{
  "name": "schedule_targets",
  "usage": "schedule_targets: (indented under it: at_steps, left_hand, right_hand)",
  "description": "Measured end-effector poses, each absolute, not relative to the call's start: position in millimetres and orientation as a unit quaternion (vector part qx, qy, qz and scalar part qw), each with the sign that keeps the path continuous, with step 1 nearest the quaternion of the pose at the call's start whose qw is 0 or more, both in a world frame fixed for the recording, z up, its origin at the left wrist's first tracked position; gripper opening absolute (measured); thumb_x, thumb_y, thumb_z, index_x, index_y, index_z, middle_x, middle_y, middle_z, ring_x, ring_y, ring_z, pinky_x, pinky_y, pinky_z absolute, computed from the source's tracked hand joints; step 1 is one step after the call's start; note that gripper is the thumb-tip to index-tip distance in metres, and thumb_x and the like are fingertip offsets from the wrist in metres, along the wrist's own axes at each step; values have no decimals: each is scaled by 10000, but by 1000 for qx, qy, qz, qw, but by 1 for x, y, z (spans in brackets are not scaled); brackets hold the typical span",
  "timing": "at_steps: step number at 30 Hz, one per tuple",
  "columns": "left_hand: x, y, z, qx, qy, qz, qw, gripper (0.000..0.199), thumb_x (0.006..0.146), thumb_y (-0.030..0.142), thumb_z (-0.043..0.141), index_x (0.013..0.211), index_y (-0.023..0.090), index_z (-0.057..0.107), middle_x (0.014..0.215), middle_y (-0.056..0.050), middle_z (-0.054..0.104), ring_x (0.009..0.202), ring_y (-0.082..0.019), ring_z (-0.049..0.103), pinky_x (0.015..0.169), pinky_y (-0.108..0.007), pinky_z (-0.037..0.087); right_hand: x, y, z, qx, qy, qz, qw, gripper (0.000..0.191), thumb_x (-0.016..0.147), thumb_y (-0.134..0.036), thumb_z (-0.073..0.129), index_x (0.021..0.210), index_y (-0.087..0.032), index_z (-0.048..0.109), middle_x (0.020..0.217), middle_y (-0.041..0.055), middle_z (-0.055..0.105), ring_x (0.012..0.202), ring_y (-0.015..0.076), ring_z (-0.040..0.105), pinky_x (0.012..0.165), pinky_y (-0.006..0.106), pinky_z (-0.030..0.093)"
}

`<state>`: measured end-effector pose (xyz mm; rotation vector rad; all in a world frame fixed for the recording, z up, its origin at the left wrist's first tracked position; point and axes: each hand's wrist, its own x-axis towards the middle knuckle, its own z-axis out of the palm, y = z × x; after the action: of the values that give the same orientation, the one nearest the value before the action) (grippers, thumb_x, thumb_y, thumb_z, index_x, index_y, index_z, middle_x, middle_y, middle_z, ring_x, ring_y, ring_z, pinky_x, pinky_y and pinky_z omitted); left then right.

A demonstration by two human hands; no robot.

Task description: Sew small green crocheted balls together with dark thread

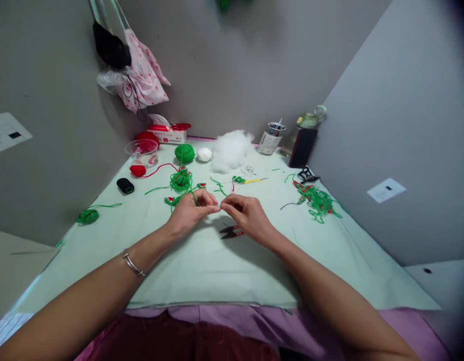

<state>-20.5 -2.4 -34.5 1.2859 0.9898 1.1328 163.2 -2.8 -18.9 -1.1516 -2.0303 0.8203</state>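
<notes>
My left hand and my right hand meet above the middle of the table, fingertips pinched close together. A strand of green yarn runs over the fingers of my left hand. Something thin and pale shows between the fingertips, too small to name. Under my right hand lie thread snips with dark blades and red marks. A small green and red crocheted piece rests just left of my left hand. Beyond my hands is a yellow-handled crochet hook.
Behind are a green yarn ball, white stuffing, a pen can, a bottle and a phone. Tangled green and red yarn lies right. At left sit a plastic tub and black thread spool.
</notes>
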Motion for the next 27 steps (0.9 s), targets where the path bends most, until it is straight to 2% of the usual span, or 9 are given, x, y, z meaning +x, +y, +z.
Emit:
schedule_targets:
  at_steps: [12, 19, 27]
  left_hand:
    - [-19, -3, -37, 529, 422, 487, 552, 348, 613, 252, 847, 623, 172, 509, 675, 36, 588, 512, -68, 437, 485, -233, 316]
    - [-16, -4, -36, 510, 392, 507, 573, 383, 642, 299, 845, 625, 170, 485, 721, 10, 628, 479, -55, 434, 446, -217, 326]
    - [-28, 5, -33, 499, 415, 541, 535, 361, 646, 287, 841, 637, 166, 501, 713, 16, 627, 448, -40, 430, 442, -216, 320]
  right_hand:
    - [163, -4, -17, -433, -768, 341, 328, 197, 920, -258, 559, 786, -152, 658, 623, -28, 508, 578, 99, 392, 561, 241, 296]
    - [164, -3, -15, -422, -778, 341, 315, 224, 931, -274, 548, 776, -153, 657, 633, -20, 526, 584, 103, 386, 565, 242, 297]
    - [175, 3, -7, -446, -785, 282, 325, 189, 920, -253, 569, 769, -165, 641, 616, -33, 489, 575, 99, 365, 562, 248, 282]
